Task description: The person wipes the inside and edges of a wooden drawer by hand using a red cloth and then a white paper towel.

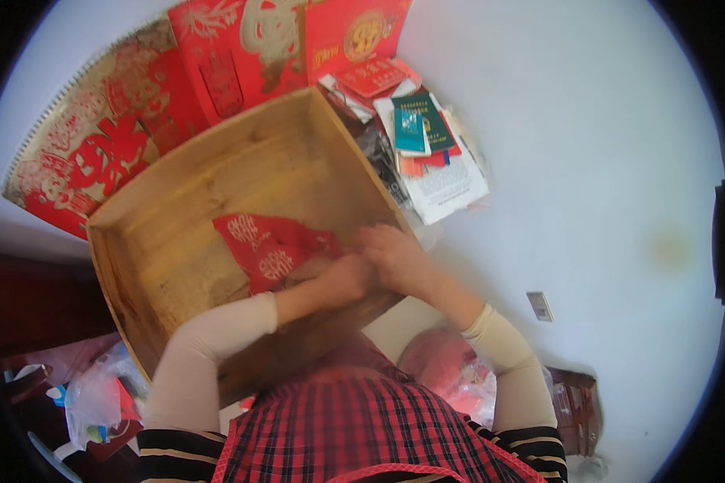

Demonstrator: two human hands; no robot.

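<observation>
A wooden drawer (pixel 187 187), pulled out and tilted, lies before me with its bare inner bottom showing. In it is a red bag (pixel 272 247) printed with pale double-happiness characters, its narrow end running toward my hands. My left hand (pixel 353 275) is closed at that end, over the drawer's near right corner. Close against it is my right hand (pixel 399 259), fingers bent and blurred. Whether the right fingers grip the bag too is hidden.
Behind the drawer stand red and gold festive calendars (pixel 235 60). Right of it lie papers (pixel 450 187) and booklets (pixel 420 124) in a pile. A white wall with a socket (pixel 540 306) bounds the right side. Plastic bags (pixel 93 398) lie at lower left.
</observation>
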